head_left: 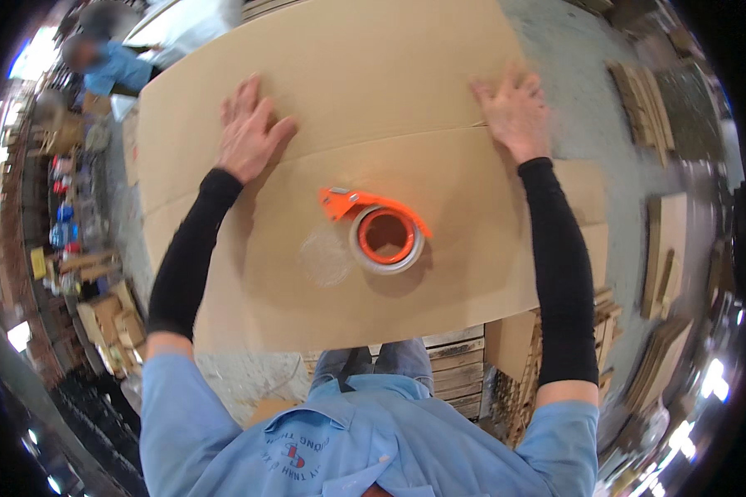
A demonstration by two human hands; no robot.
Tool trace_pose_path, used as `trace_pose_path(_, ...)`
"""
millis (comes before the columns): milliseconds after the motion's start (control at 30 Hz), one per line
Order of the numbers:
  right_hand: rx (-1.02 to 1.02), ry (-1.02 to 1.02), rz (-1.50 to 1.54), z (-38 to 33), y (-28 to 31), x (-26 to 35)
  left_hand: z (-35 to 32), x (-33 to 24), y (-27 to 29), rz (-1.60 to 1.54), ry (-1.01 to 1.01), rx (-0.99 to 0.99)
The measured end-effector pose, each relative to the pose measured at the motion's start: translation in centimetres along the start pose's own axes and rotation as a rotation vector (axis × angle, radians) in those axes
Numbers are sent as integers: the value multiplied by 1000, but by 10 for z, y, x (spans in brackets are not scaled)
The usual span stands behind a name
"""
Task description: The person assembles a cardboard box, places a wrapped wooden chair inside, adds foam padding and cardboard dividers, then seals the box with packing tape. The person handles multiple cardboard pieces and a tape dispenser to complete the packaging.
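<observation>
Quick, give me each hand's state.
Left hand: open, flat on the cardboard sheet, holding nothing.
Right hand: open, flat on it too.

A large flattened cardboard box (439, 74) fills the middle and top of the frame, a crease running across it. On its lower centre lies an orange tape dispenser (380, 229) holding a roll of clear tape. Both hands press flat on the cardboard: the left hand (249, 132) at upper left, the right hand (514, 112) at upper right.
</observation>
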State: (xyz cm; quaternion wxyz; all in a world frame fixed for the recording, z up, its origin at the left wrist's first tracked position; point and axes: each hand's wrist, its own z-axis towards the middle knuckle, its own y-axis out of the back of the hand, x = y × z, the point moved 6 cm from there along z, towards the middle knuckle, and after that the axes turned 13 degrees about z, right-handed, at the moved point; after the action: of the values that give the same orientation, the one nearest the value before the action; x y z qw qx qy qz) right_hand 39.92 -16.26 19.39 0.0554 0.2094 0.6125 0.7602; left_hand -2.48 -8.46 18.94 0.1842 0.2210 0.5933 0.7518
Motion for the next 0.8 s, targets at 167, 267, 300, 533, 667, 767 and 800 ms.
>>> trace_pose_path(167,-61,8,23,-4,11,5,3,22,-18,55,253,-134)
trace_pose_path(267,-120,36,43,-12,15,5,32,33,-25,117,286,-137)
trace_pose_path(300,-137,49,48,-15,16,8,45,38,-28,140,281,-155)
trace_pose_path(533,-112,37,133,-15,19,7,176,57,-51,120,287,-84)
trace_pose_path(667,-62,42,364,-15,13,-27,196,59,-59,109,236,11)
trace_pose_path(767,219,-180,814,-23,7,-73,190,61,-58,135,220,-22)
trace_pose_path(800,353,-284,983,-29,8,-88,187,65,-57,148,229,-25)
